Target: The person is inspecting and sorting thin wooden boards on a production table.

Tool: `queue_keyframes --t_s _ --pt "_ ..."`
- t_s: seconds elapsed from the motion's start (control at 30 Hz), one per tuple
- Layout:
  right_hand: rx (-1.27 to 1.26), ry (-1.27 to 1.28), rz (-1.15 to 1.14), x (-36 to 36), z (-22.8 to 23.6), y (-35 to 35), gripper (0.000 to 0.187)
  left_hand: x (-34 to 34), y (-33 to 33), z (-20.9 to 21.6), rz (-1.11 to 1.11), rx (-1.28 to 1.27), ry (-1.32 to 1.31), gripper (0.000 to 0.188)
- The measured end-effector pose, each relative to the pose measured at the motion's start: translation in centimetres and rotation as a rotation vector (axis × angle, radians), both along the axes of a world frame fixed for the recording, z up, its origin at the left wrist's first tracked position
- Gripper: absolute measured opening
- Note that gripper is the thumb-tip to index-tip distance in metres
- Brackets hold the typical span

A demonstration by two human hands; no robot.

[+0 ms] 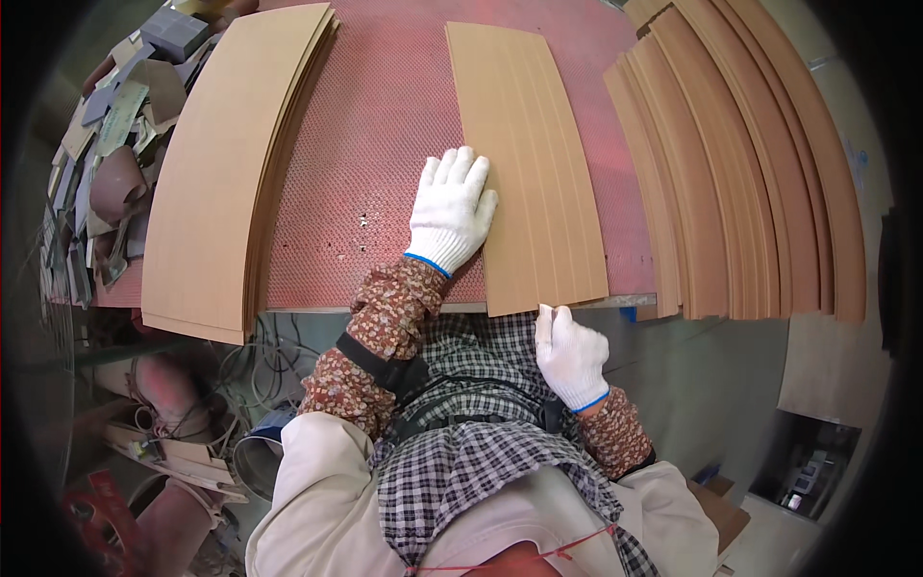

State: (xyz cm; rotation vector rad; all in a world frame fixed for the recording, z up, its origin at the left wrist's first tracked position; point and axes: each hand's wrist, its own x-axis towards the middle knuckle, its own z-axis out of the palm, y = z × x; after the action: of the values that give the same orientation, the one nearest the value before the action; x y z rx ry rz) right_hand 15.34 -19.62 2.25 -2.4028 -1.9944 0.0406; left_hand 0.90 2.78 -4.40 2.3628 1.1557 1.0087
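Observation:
A light-brown wood-grain panel (529,163), long and thin with faint lengthwise lines, lies on the red table and juts slightly past its near edge. My left hand (450,212), in a white knitted glove, rests flat at the panel's left edge, fingers stretched forward and the thumb on the wood. At the panel's near end is my right hand (572,356), gloved the same way. Its fingers are curled closed, with thumb and forefinger pinched at the panel's edge. Whatever sits inside that pinch is hidden by the glove.
A stack of similar panels (216,163) lies on the left of the red mesh-patterned table (361,144). Several more panel stacks (740,163) fan out on the right. Offcuts and scraps (120,163) pile up at far left. Below left are cables and pipes (173,404).

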Motion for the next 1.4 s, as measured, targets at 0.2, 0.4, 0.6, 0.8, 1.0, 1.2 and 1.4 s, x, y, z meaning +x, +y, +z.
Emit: queue_keyframes --t_s 0.2,0.4,0.6,0.8,1.0,1.2,1.4 --pt "0.075 0.104 0.019 -1.7 -0.3 -0.6 0.030 -0.2 0.6 0.5 -0.014 0.039 -0.032 0.038" --pt "0.127 0.103 0.040 -2.1 -0.3 0.9 0.029 0.4 1.2 0.4 -0.025 0.058 -0.074 0.035" --pt "0.053 0.112 -0.002 -2.8 0.7 1.4 0.028 -0.1 0.9 0.9 -0.017 0.095 -0.105 0.034" --pt "0.036 0.129 0.048 -1.4 1.3 5.6 0.028 -0.1 -0.2 2.8 0.023 0.067 -0.065 0.041" --pt "0.095 0.070 0.126 1.4 0.7 18.1 0.031 0.1 -0.1 3.9 0.021 0.023 -0.052 0.043" --pt "0.048 0.115 0.034 3.7 0.9 31.5 0.040 0.1 -1.3 4.6 -0.017 -0.013 -0.094 0.049" --pt "0.008 0.096 0.079 4.3 3.1 44.8 0.043 -1.2 0.6 5.0 -0.036 -0.135 -0.058 0.057"
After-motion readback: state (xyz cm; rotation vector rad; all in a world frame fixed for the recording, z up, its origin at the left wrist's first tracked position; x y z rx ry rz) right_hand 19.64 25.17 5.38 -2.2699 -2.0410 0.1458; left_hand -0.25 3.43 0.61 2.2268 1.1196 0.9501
